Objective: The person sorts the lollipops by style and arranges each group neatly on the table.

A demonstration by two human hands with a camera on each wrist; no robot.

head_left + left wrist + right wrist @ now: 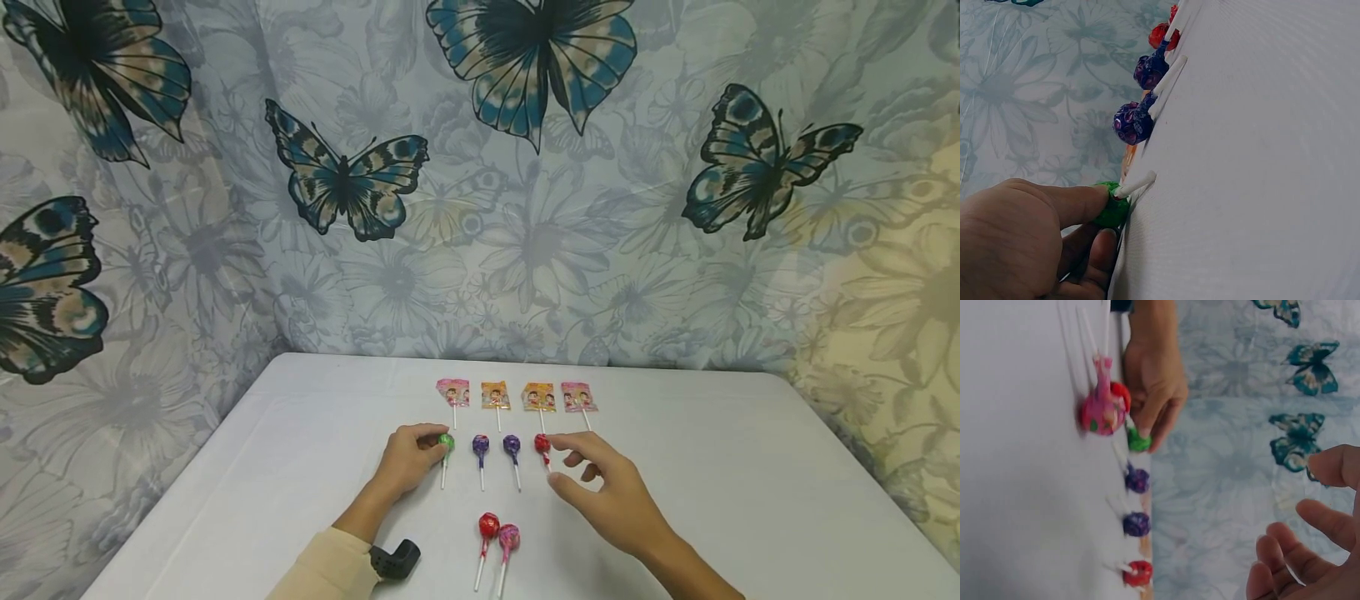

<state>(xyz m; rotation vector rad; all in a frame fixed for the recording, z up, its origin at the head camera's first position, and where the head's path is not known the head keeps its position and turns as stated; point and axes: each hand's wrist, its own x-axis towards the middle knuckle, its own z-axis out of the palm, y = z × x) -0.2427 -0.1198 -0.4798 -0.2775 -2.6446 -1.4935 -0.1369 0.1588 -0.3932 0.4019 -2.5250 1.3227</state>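
Note:
My left hand (411, 457) pinches the head of a green lollipop (1114, 209) between thumb and fingers, its white stick pointing toward me on the table. To its right lie two purple lollipops (481, 447) (512, 447), then a red lollipop (542, 444), all in one row. My right hand (603, 487) is beside that red lollipop, its fingers loosely bent and spread. In the right wrist view nothing sits between the right fingers (1329, 525). Nearer to me, a second red lollipop (489, 525) and a pink lollipop (509, 537) lie side by side.
Behind the row, several flat lollipops in pink and orange wrappers (538, 397) form another row on the white table (712, 467). A black device (396, 560) sits at the left wrist. Butterfly-patterned cloth (540, 250) hangs beyond the table's far edge.

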